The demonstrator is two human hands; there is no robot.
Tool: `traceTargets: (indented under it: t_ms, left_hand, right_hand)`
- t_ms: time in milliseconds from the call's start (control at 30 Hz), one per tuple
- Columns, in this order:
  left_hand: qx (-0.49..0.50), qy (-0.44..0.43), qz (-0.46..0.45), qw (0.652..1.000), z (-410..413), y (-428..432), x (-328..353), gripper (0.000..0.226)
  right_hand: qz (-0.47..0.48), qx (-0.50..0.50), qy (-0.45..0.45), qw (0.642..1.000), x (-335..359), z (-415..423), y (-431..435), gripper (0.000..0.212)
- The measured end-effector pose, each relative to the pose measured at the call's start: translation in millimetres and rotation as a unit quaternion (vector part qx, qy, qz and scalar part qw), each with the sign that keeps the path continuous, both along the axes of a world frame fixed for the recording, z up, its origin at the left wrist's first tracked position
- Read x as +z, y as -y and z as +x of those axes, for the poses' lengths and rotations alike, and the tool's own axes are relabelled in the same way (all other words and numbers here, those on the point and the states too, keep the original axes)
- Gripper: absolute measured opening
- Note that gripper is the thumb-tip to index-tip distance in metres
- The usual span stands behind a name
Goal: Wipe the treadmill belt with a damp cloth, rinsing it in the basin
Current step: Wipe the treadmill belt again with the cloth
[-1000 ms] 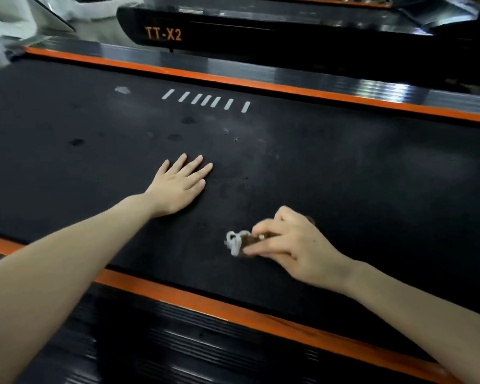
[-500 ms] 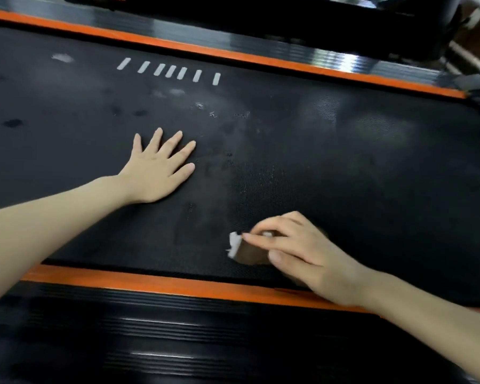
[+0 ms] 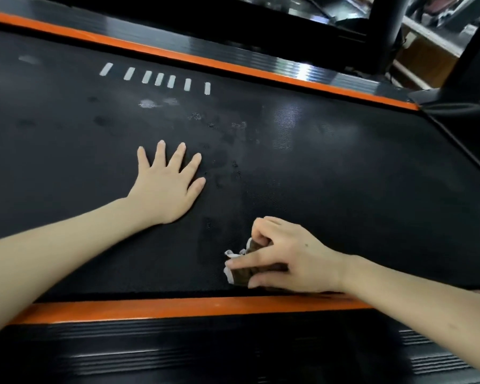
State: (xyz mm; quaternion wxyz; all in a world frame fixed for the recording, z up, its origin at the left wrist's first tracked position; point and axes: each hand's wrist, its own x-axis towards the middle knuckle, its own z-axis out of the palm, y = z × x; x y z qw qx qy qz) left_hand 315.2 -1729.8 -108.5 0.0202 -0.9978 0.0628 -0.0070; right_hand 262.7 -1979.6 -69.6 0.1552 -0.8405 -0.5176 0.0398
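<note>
Left hand [image 3: 165, 187]: flat, fingers straight and spread, pressing the textured black treadmill belt [image 3: 358, 176] left of centre; unmoved over the last second. Pale smears [image 3: 150, 103] and a row of white dashes [image 3: 158, 78]: beyond it, unwiped. Right hand [image 3: 291, 256]: fingers curled round a small brown cloth with white trim [image 3: 245, 273], now drawn close to the near orange edge strip [image 3: 178, 307]. Judgement: near-side stroke ending; far smears remain; basin not in view.
</note>
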Motion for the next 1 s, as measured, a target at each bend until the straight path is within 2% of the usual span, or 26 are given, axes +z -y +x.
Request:
traceTargets:
  t_ms: [133, 367, 567, 700, 767, 867, 933, 1000]
  left_hand:
    - [0.001, 0.003, -0.008, 1.000, 1, 1, -1, 0.064]
    - [-0.003, -0.006, -0.023, 1.000, -1, -4, 1, 0.063]
    - [0.003, 0.007, -0.011, 1.000, -2, 1, -1, 0.072]
    - [0.010, 0.006, 0.009, 1.000, -2, 4, 1, 0.077]
    - [0.012, -0.007, 0.008, 1.000, -1, 4, 1, 0.069]
    - [-0.024, -0.016, -0.047, 0.998, 10, -13, 7, 0.051]
    - [-0.037, -0.007, -0.110, 0.993, 20, -37, 15, 0.051]
    - [0.003, -0.009, -0.115, 0.993, 26, -59, 15, 0.052]
  right_hand:
    - [-0.007, -0.028, 0.014, 0.999, 1, -5, -7, 0.033]
    - [-0.011, -0.083, -0.020, 0.996, 2, -7, 18, 0.023]
    - [0.031, -0.197, -0.041, 0.979, 2, 2, 56, 0.025]
    - [0.103, -0.174, -0.030, 0.979, -9, -1, 3, 0.019]
    - [0.121, -0.144, -0.021, 0.982, -13, -1, -39, 0.019]
    - [0.135, -0.135, 0.003, 0.982, -16, 1, -79, 0.019]
    - [0.143, -0.155, 0.025, 0.977, -17, 3, -83, 0.021]
    - [0.143, -0.162, 0.059, 0.975, -14, 0, -78, 0.025]
